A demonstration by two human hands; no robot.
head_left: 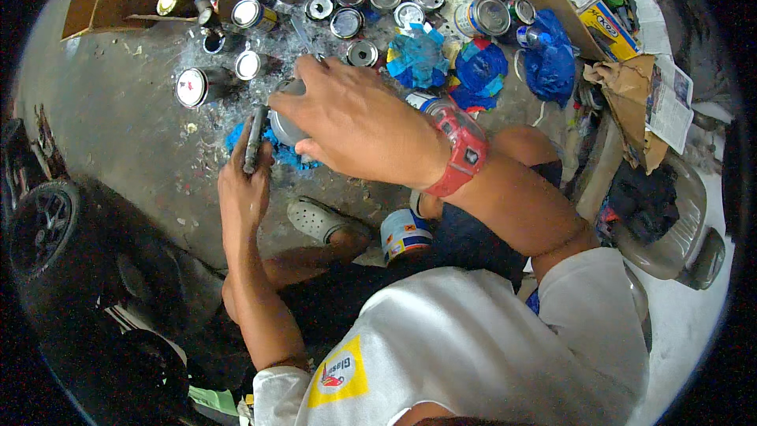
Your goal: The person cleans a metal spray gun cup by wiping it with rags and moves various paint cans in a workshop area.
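Note:
My left hand [244, 189] is closed round a worn grey, bar-shaped tool [254, 140] that stands up out of the fist; its exact kind does not show. Just right of it, a grey round container [285, 128] sits under my right hand [339, 110], whose fingers wrap over its top and side. The hand hides most of that container. Below both lies a crumpled bright-blue cloth or plastic piece [293, 159] on the floor. A red watch [467, 151] is on my right wrist, and a paint can [426, 101] shows partly behind that forearm.
Several paint cans [347, 22] crowd the paint-spattered floor ahead. Blue stained wads [481, 71] and a blue plastic bag [550, 67] lie to the right. Cardboard boxes [102, 0] stand far left and far right. A labelled tin [405, 233] is between my legs; a wheel [46, 229] is at left.

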